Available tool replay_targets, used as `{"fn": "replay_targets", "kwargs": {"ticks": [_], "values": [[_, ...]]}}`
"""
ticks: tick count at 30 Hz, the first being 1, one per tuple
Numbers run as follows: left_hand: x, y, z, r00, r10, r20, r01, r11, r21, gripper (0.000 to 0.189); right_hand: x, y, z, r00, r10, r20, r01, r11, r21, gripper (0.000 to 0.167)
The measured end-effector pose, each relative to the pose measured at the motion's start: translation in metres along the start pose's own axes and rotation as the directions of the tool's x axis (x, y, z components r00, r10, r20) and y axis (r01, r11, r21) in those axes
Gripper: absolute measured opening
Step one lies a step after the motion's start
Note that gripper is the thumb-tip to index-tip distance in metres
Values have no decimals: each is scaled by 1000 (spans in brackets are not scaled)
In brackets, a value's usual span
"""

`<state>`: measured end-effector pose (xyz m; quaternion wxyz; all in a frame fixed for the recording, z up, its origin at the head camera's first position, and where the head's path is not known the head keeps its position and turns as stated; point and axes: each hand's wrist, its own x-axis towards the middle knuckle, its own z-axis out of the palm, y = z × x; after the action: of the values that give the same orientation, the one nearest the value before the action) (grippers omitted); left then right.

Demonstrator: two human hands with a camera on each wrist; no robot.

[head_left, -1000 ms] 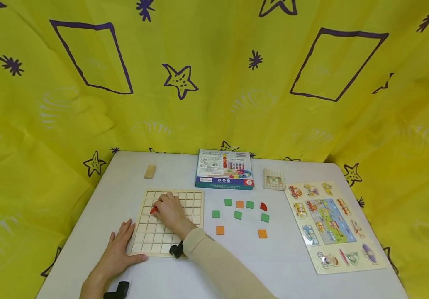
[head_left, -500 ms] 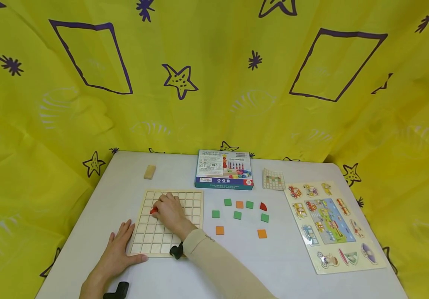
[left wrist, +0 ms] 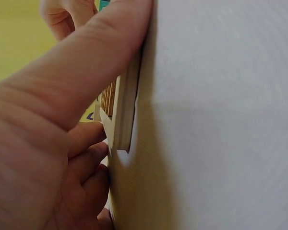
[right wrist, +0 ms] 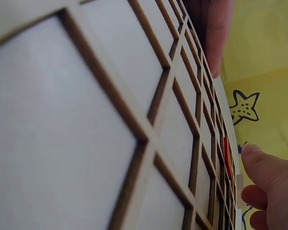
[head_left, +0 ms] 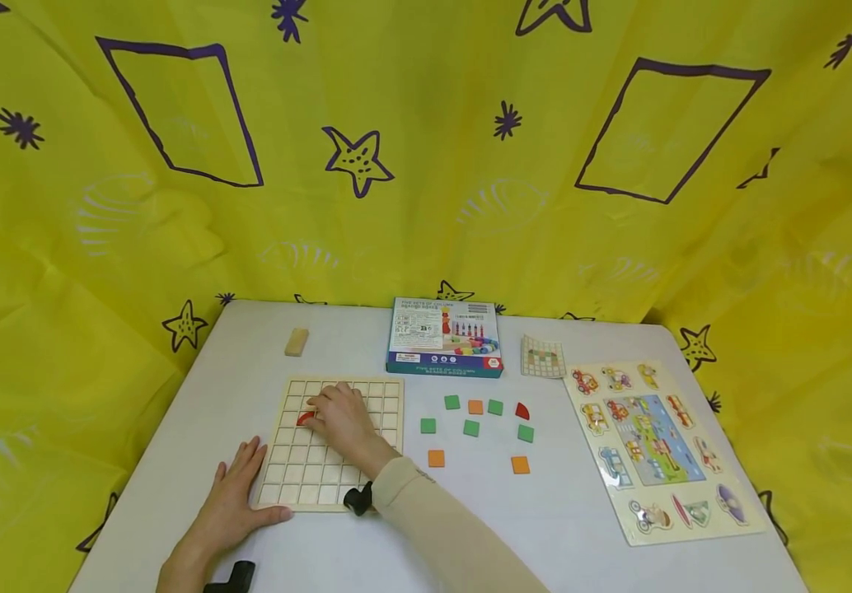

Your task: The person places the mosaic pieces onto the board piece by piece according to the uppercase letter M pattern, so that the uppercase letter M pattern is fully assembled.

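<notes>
The left hand lies spread at a corner of the square, ridged wooden grid board; the right hand, fingers loosely bent and ungripping, is just beside a flat, round-edged red piece in a cell.

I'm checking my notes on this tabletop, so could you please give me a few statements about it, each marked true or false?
1. The left hand touches the wooden grid board. True.
2. No red piece is on the grid board. False: a red quarter-circle lies on it, beside the right hand's thumb.
3. Five green square tiles lie on the table. True.
4. Six orange square tiles are there. False: three orange square tiles.
5. The vehicle puzzle lies right of the grid board. True.
</notes>
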<state>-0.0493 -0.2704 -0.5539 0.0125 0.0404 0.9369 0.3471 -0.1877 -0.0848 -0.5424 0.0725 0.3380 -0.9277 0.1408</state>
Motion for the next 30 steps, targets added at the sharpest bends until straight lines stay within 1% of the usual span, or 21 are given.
{"fn": "replay_targets", "kwargs": {"ticks": [5,9,12,14,17,21,25,30], "values": [[0,0,1,1000,13,-8,-13,1000,-10,114,-3,5,-4,1000,16,-18,-15,999,40,35],[1,1,2,1000,3,0,-3,1000,-12,115,-5,10,-9,999,17,-31,-14,997,77,36],[2,1,2,1000,-6,6,6,1000,-13,116,-7,16,-15,999,8,-33,-3,990,143,35],[1,2,1,1000,-7,7,7,1000,-13,116,-8,21,-20,1000,-8,-29,13,978,207,35],[1,2,1,1000,-5,6,5,1000,-18,115,-10,29,-28,1000,-17,-20,22,951,310,36],[1,2,0,1000,0,4,1,1000,-18,115,-15,38,-40,1000,4,-15,2,914,405,40],[0,1,-1,1000,-5,5,5,1000,-14,116,-19,47,-49,1000,24,-16,-14,894,447,42],[0,1,-1,1000,-1,7,1,1000,-22,115,-23,58,-58,999,27,-42,-6,897,442,42]]}}
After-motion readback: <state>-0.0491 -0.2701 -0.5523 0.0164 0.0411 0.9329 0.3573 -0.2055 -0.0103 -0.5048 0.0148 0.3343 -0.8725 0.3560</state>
